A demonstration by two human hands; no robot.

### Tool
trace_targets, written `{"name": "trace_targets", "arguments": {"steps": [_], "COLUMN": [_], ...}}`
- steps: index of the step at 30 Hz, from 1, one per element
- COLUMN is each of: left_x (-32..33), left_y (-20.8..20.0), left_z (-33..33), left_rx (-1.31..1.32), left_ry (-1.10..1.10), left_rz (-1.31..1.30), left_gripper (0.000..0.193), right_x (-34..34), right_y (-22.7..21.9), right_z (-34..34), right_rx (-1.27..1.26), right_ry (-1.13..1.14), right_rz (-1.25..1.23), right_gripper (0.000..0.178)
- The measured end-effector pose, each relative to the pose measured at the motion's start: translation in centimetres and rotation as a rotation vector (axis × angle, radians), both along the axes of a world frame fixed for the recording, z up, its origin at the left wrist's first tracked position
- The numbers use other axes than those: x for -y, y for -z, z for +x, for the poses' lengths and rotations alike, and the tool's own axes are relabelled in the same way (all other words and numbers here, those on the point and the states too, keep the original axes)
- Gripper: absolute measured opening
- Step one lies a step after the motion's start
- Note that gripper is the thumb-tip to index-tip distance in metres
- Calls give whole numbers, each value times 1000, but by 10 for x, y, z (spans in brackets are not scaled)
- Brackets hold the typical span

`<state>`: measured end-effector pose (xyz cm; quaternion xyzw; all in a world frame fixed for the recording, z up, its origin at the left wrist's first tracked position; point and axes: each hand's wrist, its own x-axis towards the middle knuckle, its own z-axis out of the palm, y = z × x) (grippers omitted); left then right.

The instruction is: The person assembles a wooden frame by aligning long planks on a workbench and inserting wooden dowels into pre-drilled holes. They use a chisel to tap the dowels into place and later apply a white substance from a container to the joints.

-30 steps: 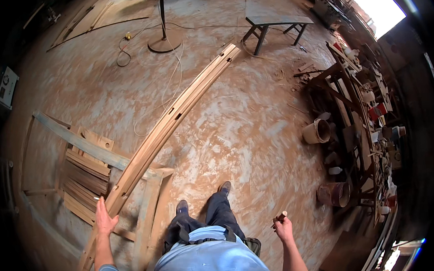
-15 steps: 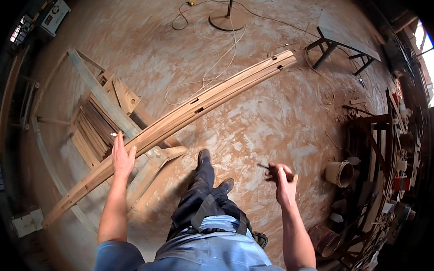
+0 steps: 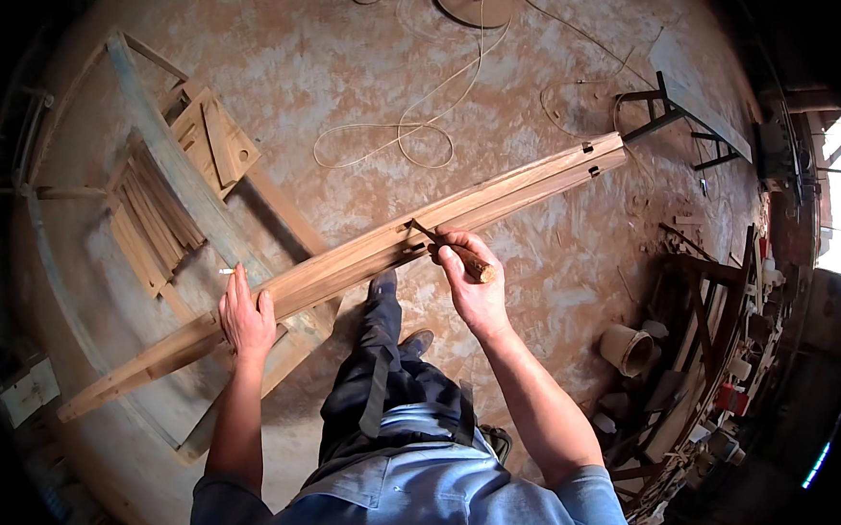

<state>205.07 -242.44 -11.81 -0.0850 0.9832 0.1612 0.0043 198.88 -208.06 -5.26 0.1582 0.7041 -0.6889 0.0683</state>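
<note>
Two long pale wooden beams (image 3: 512, 184) lie side by side, running from lower left to upper right, with small dark slots cut in them. My right hand (image 3: 475, 293) is closed around the wooden handle of a chisel (image 3: 479, 267). Its thin blade slants toward the far beam, the tip at a slot near mid-length. On the beams' left part rests my left hand (image 3: 243, 321), fingers stretched over the wood. A white cigarette-like stick (image 3: 226, 270) is held between those fingers.
A trestle frame (image 3: 164, 134) stands under the beams, beside stacked wooden slats (image 3: 153, 221). A pale cable (image 3: 403, 129) loops across the floor to a round stand base (image 3: 470, 4). At right are a bucket (image 3: 628, 349), a low dark-legged bench (image 3: 705, 115) and a cluttered rack (image 3: 724, 340).
My right hand has moved left and up with the chisel, bringing it from beside the beams to a slot. My left hand stays on the wood. The whole view has shifted.
</note>
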Motion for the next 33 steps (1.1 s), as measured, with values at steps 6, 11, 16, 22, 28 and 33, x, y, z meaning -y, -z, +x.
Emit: {"name": "trace_targets", "arguments": {"steps": [6,11,16,22,28,33], "left_x": [2,1,5,2,5,6], "left_y": [-2,2,5,5,10,14], "left_z": [-2,-5,0,-3,-1,1], "left_rx": [-31,-9,-58,-25,-17,-39], "left_ry": [24,30,48,44,14,24], "left_rz": [-14,-47,-34,-26,6,23], "left_gripper": [64,62,60,61,61,61], "right_x": [20,48,48,28,-16,-114], "right_y": [-13,-33,-38,-37,-73,-63], "right_z": [-17,-49,-73,-77,-55,9], "right_rx": [-197,-145,-327,-217,0,116], "right_ry": [-117,-309,-877,-1025,-755,-260], "right_rz": [413,717,861,567,289,272], "right_gripper": [20,22,19,23,21,19]}}
